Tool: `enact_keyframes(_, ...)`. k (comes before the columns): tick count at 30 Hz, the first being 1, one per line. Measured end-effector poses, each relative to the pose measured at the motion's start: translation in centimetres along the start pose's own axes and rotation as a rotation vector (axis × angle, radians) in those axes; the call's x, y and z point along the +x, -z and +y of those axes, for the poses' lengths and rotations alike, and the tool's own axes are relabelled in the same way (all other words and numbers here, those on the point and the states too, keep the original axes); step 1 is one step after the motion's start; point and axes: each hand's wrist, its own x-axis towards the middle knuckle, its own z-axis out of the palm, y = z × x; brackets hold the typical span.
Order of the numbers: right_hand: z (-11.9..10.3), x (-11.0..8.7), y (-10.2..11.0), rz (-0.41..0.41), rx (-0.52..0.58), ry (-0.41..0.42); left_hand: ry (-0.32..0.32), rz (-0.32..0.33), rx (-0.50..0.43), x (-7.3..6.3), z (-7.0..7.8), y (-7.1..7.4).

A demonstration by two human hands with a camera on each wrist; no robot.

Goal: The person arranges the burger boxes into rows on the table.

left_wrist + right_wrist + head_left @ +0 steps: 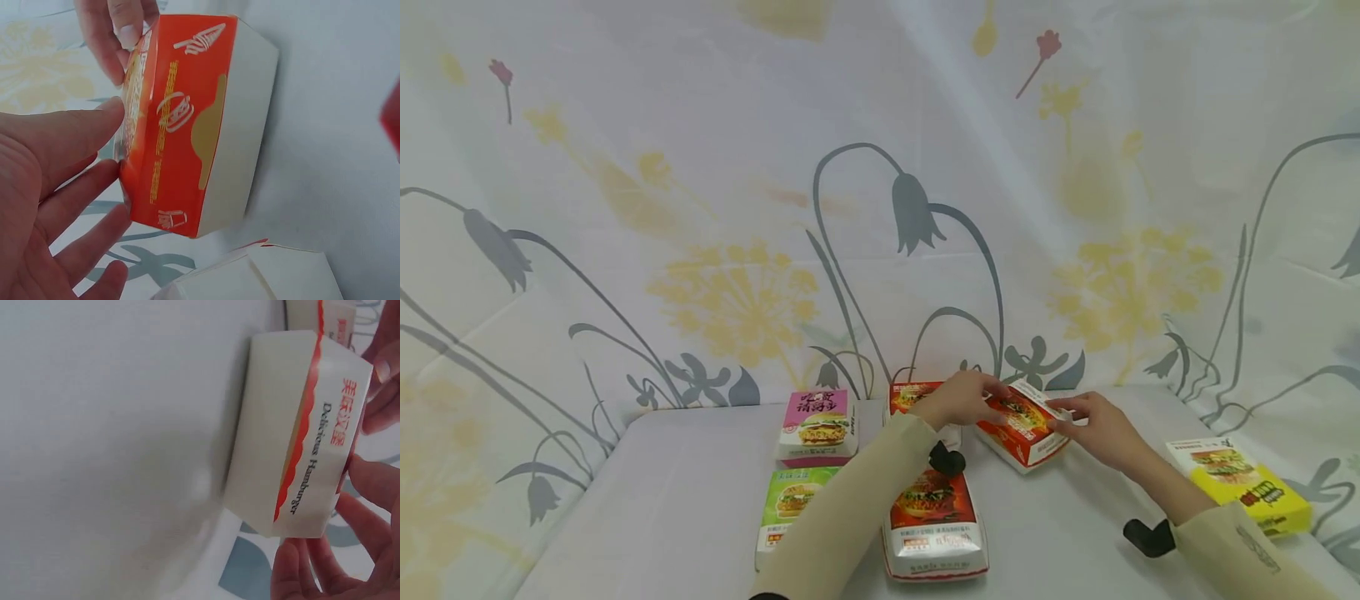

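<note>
A red-topped burger box [1021, 423] with a pale lower half sits between both hands, right of the middle, turned at an angle. My left hand [961, 398] holds its left side, with the thumb [106, 115] at the printed lid's edge and fingertips at a corner. My right hand [1103, 429] grips the opposite side; in the right wrist view its thumb [369, 475] presses near the lid's edge and other fingers wrap a corner. I cannot tell whether the box's base touches the table. Another red burger box [904, 393] lies partly hidden behind the left hand.
A larger red burger box [934, 521] lies in front, partly behind the left sleeve. Left of it are a pink burger box [808, 421] and a green one [786, 496]. A yellow-and-white burger box [1247, 487] stands at the right edge. A patterned curtain [737, 192] hangs behind the table.
</note>
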Motion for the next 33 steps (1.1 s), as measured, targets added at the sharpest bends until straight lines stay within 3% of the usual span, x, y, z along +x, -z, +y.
enact_keyframes(11,-1.3,-2.0,-0.3,0.045,-0.049,0.115,0.001,-0.002,-0.041,0.3,-0.3,-0.5)
enact_keyframes(20,-1.0,-0.1,0.8,0.082,0.044,0.095,-0.008,-0.016,-0.043,0.2,0.3,-0.7)
enact_keyframes(26,-1.1,2.1,0.8,-0.023,0.164,0.042,-0.015,-0.027,-0.032,0.3,0.3,-0.7)
enact_keyframes(33,-0.8,3.4,0.1,-0.183,0.253,-0.080,-0.026,-0.030,-0.011,0.5,0.2,-0.7)
